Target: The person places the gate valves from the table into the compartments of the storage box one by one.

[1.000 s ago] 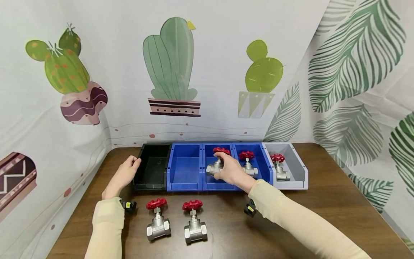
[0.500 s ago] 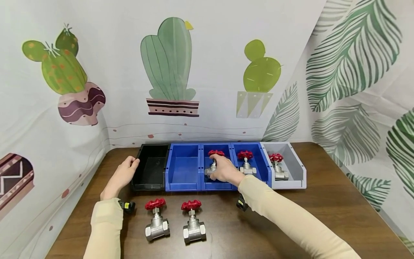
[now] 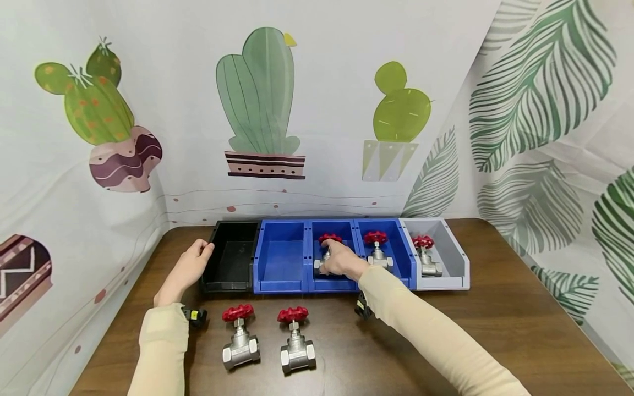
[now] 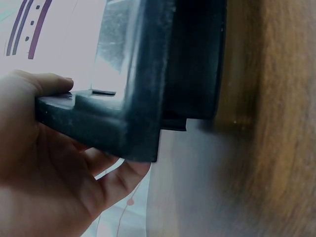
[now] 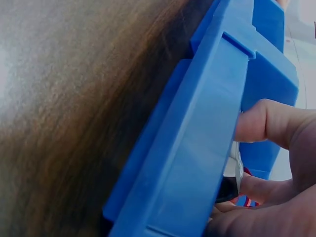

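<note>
My left hand (image 3: 188, 268) grips the left side wall of the black bin (image 3: 229, 286). In the left wrist view the thumb lies over the rim and the fingers curl along the outside. My right hand (image 3: 344, 260) reaches into the middle blue bin (image 3: 334, 285), holding a metal gate valve (image 3: 329, 237) with a red handwheel. The hand covers part of the valve body; a bit of the silver body (image 5: 233, 170) shows between thumb and fingers in the right wrist view, behind the bin's front wall.
Two similar valves, a left one (image 3: 241, 346) and a right one (image 3: 298, 351), stand on the wooden table (image 3: 500, 330). Another valve (image 3: 378, 258) sits in the right blue bin, and one (image 3: 428, 263) in the grey bin (image 3: 455, 264). The left blue bin (image 3: 281, 285) adjoins the black one.
My right hand has moved slightly left and down with the valve, lowering it into the middle blue bin. The left hand keeps its hold on the black bin.
</note>
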A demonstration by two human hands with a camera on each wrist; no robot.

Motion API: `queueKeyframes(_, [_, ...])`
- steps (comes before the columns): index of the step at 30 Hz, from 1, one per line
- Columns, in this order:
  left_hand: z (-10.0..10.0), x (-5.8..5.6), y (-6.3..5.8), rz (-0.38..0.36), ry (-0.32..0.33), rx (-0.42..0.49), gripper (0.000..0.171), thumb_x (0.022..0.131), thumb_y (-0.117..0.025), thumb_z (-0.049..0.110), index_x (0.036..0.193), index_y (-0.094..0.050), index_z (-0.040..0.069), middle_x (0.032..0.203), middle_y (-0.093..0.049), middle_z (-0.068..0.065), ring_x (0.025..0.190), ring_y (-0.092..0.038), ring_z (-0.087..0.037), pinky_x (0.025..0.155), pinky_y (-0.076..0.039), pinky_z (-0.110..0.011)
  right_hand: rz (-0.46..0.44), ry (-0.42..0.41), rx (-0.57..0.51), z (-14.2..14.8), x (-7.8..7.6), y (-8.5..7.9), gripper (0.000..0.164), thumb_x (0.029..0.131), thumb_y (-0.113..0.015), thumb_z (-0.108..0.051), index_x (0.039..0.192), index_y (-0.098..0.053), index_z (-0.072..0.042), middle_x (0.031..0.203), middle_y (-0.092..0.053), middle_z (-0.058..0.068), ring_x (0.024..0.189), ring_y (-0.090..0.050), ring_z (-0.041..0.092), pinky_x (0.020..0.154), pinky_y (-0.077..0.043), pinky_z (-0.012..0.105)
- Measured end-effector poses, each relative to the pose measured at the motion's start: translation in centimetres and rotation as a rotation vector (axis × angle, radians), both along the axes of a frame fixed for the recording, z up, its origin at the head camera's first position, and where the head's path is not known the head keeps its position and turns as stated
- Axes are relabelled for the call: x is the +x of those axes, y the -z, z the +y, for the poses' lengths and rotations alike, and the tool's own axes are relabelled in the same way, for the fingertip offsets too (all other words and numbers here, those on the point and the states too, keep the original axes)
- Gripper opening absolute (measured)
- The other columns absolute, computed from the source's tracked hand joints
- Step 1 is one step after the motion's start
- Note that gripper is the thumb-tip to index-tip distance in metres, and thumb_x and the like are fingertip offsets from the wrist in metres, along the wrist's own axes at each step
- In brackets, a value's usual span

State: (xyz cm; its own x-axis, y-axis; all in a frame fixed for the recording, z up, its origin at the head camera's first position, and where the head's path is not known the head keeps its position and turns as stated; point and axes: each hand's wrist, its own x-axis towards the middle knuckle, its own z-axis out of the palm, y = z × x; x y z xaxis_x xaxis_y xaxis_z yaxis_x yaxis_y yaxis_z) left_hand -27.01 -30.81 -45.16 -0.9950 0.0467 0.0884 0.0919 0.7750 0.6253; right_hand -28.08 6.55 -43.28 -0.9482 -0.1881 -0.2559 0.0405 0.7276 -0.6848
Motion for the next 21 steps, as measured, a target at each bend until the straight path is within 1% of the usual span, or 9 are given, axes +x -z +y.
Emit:
queueKeyframes(3, [0.06, 0.06, -0.05, -0.01, 0.001, 0.002, 0.037, 0.107, -0.033, 0.037, 0.101, -0.045, 0.003, 0.076, -0.042, -0.008, 0.073, -0.048, -0.027, 0.068, -0.037, -0.038, 0.006, 0.008, 0.006, -0.06, -0.12, 0.25, 0.077, 0.071, -0.071, 0.005, 0.142, -0.046, -0.009, 0.112, -0.06, 0.009, 0.083, -0.051, 0.023, 0.08, -0.044, 0.038])
queueKeyframes(8, [0.09, 0.13, -0.04, -0.017, -0.003, 0.006, 0.038, 0.107, -0.033, 0.039, 0.102, -0.046, 0.003, 0.076, -0.042, -0.007, 0.072, -0.047, -0.026, 0.067, -0.037, -0.037, 0.037, 0.016, 0.042, -0.17, -0.17, 0.43, 0.075, 0.073, -0.074, 0.001, 0.142, -0.046, -0.01, 0.123, -0.059, 0.011, 0.09, -0.052, 0.024, 0.088, -0.045, 0.04])
queueKeyframes(11, [0.07, 0.07, 0.01, -0.014, 0.0, 0.004, 0.036, 0.107, -0.033, 0.037, 0.103, -0.046, 0.003, 0.076, -0.042, -0.007, 0.072, -0.048, -0.026, 0.067, -0.037, -0.037, 0.055, 0.019, 0.065, -0.21, 0.01, 0.48, 0.074, 0.075, -0.075, -0.001, 0.143, -0.046, -0.01, 0.128, -0.058, 0.013, 0.099, -0.054, 0.025, 0.092, -0.045, 0.042])
queueKeyframes(15, [-0.02, -0.07, 0.12, -0.014, -0.002, 0.009, 0.034, 0.107, -0.034, 0.035, 0.103, -0.046, 0.003, 0.076, -0.042, -0.008, 0.073, -0.048, -0.027, 0.067, -0.037, -0.038, 0.075, 0.013, 0.074, -0.22, 0.22, 0.5, 0.073, 0.076, -0.075, -0.002, 0.143, -0.046, -0.008, 0.135, -0.055, 0.015, 0.114, -0.052, 0.028, 0.096, -0.043, 0.044])
queueKeyframes(21, [-0.14, -0.16, 0.28, -0.012, -0.005, 0.008, 0.036, 0.107, -0.034, 0.038, 0.103, -0.046, 0.004, 0.077, -0.043, -0.008, 0.074, -0.048, -0.028, 0.068, -0.037, -0.038, 0.084, 0.006, 0.073, -0.19, 0.29, 0.53, 0.074, 0.077, -0.074, -0.002, 0.144, -0.044, -0.007, 0.139, -0.05, 0.018, 0.125, -0.047, 0.031, 0.1, -0.04, 0.046])
